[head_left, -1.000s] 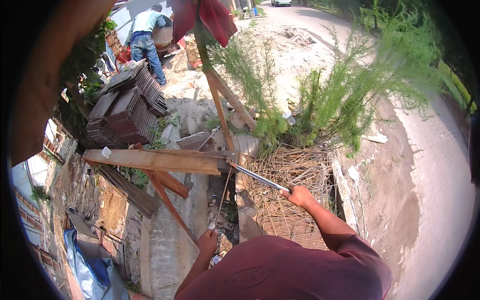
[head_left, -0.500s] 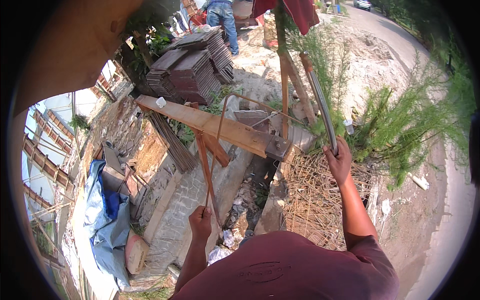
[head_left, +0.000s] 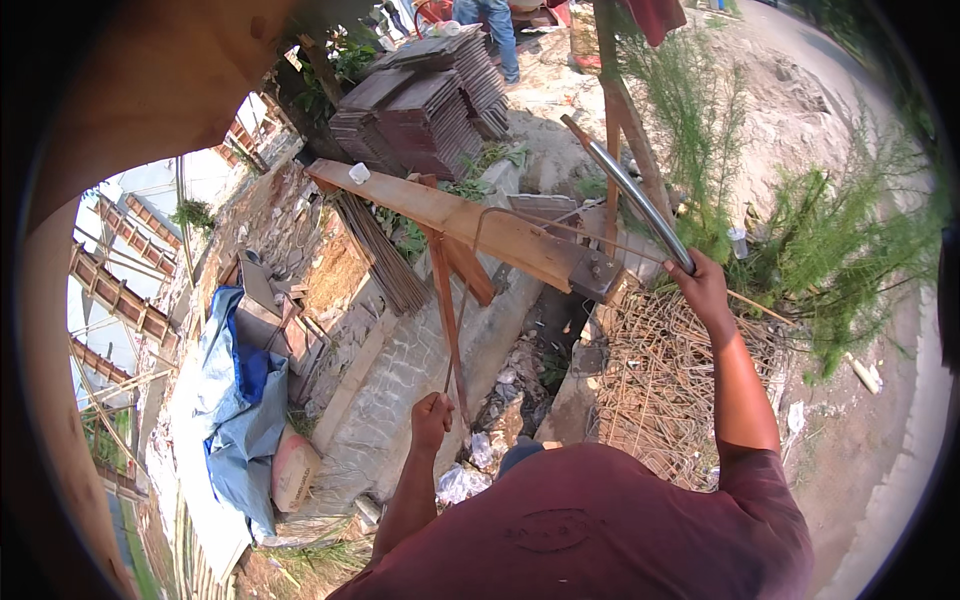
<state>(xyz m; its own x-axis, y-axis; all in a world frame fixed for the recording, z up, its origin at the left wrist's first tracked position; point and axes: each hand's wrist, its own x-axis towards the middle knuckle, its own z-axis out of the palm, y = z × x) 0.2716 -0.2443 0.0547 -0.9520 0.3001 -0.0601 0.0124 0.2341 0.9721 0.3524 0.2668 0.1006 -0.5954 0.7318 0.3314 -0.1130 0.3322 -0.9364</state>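
Note:
My left hand (head_left: pixel 433 418) is closed round the lower end of a thin bent steel rod (head_left: pixel 477 228). From there the rod rises, turns a corner above the wooden beam (head_left: pixel 440 212), and runs right past my other hand, its end pointing toward the shrubs. My right hand (head_left: pixel 700 288) grips the lower end of a metal pipe (head_left: pixel 640 200) with a brown far tip, tilted up and to the left. Whether those fingers also touch the rod cannot be made out. A dark metal plate (head_left: pixel 597 275) caps the beam's near end, and wooden legs (head_left: pixel 446 300) support the beam.
Many bent rods lie in a pile (head_left: pixel 650 385) below my right arm. Straight rods (head_left: pixel 378 255) lean under the beam. Stacked roof tiles (head_left: pixel 425 110) stand behind it. A blue tarp (head_left: pixel 235 410) lies left. Feathery green shrubs (head_left: pixel 830 260) border the right. Someone in jeans (head_left: pixel 500 35) stands far back.
The pipe has swung, its far tip tilting further left. The rod's far arm now shows beyond my right hand. The scene has shifted to the right in view.

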